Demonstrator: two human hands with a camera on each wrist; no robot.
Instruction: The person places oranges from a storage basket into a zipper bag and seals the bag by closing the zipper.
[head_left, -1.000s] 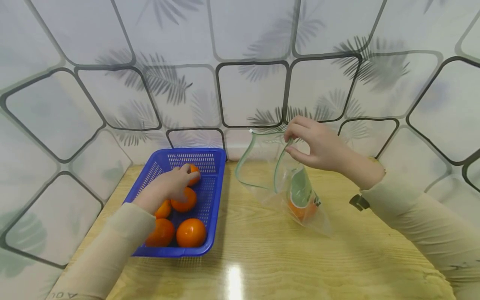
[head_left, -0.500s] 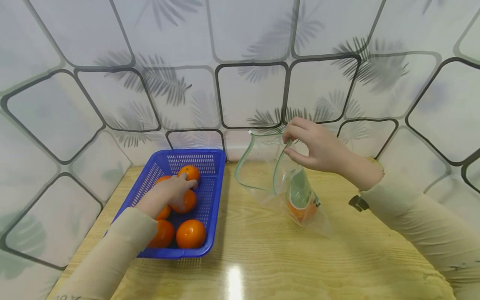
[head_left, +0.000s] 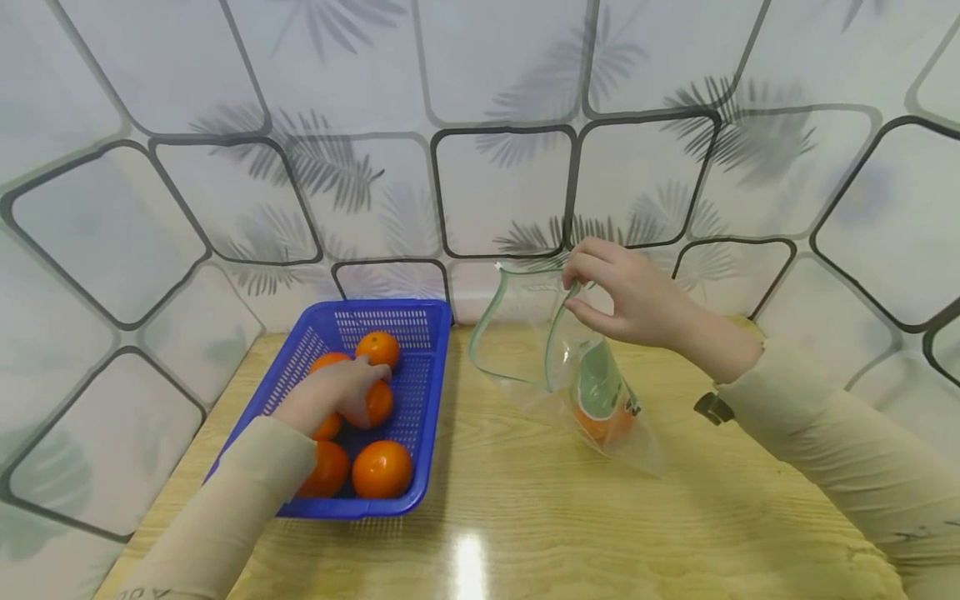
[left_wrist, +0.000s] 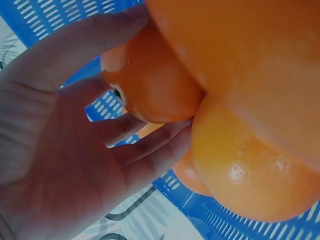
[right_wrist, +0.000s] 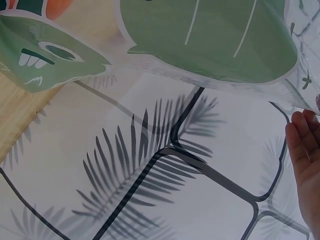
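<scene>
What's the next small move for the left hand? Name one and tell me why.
Probably lift the orange out of the blue basket: the left hand appears curled around it, and the right hand holds the clear bag with its mouth gaping open.

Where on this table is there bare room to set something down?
The widest bare patch is the near table, between the blue basket, plastic bag and right sleeve. A narrower strip runs between basket and bag. The basket is crowded with oranges and the left grip.
</scene>
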